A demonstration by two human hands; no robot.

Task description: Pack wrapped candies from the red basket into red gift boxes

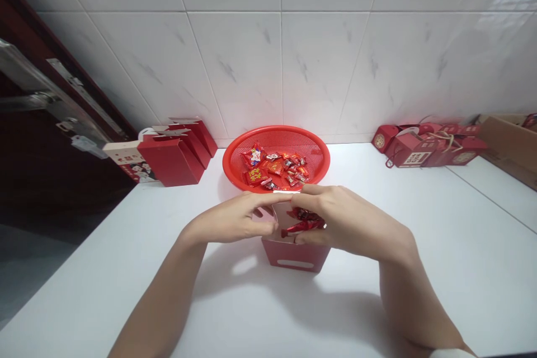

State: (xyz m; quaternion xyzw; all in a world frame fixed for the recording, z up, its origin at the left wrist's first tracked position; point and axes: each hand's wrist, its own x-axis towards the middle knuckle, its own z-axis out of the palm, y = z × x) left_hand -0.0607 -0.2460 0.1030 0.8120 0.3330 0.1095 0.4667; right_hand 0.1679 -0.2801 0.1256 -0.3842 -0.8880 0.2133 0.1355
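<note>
A red paper box (297,254) with a white slot on its front stands on the white table, its top unfolded. My left hand (245,217) is at the box's left rim, fingers and thumb closed on its edge. Above the opening, my right hand (335,215) has its fingers and thumb closed around red-wrapped candies (304,226). Just behind the box sits a red mesh basket (229,161) with several wrapped sweets (274,168) in it. The inside of the box is partly hidden by my hands.
Upright red boxes (170,161) stand at the left by the wall. Folded red gift boxes (413,151) with string lie at the back right, beside a cardboard carton (507,142). A dark door (37,140) with a metal handle is at the far left.
</note>
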